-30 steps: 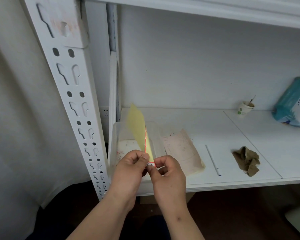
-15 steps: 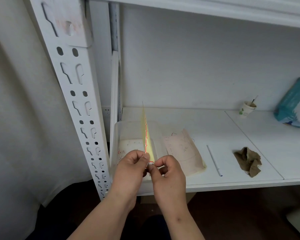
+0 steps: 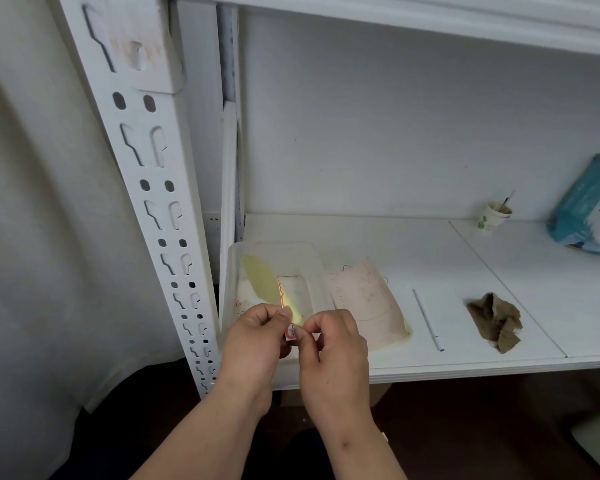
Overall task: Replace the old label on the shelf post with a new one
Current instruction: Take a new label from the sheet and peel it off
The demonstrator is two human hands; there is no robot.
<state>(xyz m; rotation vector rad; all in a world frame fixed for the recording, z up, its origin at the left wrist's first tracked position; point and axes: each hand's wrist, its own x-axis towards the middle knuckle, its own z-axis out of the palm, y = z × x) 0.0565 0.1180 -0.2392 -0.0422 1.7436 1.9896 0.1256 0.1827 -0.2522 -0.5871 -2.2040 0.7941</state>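
Note:
A white perforated shelf post (image 3: 160,216) slants down the left side. Near its top sits a faded, pinkish old label (image 3: 137,51). In front of the shelf edge my left hand (image 3: 257,341) pinches a yellow backing sheet (image 3: 264,284) that carries a red-bordered label (image 3: 290,332) at its lower end. My right hand (image 3: 333,355) pinches that label's corner with thumb and forefinger. The two hands touch at the fingertips. The yellow sheet leans back and to the left over a clear box.
A clear plastic box (image 3: 309,258) stands on the white shelf (image 3: 430,244) behind my hands. To its right lie a pinkish paper sheet (image 3: 364,303), a white pen (image 3: 428,320) and a crumpled brown rag (image 3: 497,322). A paper cup (image 3: 492,216) and a teal packet (image 3: 589,206) sit at the back right.
The yellow backing sheet has swung from standing edge-on to leaning back and left, showing its flat face. Both hands stay pinched at its lower end.

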